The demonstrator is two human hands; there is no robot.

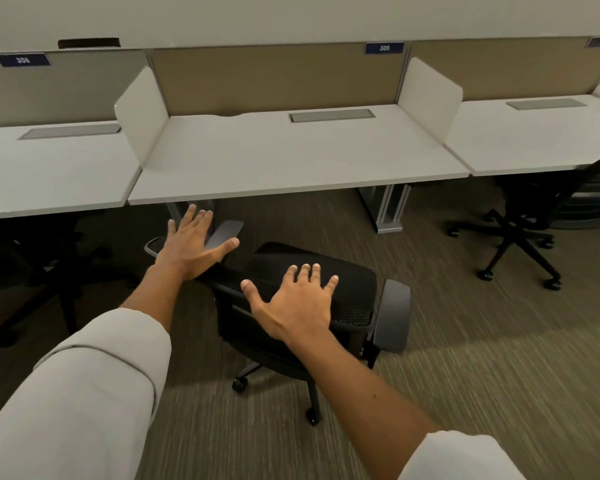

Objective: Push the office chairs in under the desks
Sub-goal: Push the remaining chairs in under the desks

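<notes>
Two hands, the left hand (192, 245) and right hand (297, 299), lay spread and flat-fingered over the backrest of the black office chair (312, 292), gripping nothing, probably poised to shove. The chair stood short of the desk (291, 161) edge just beyond the fingertips, with open carpet (465, 341) between.

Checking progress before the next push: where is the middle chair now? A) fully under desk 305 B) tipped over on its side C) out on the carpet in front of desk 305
C: the middle chair stands upright on the carpet, short of the desk edge, both hands open above its backrest.
</notes>
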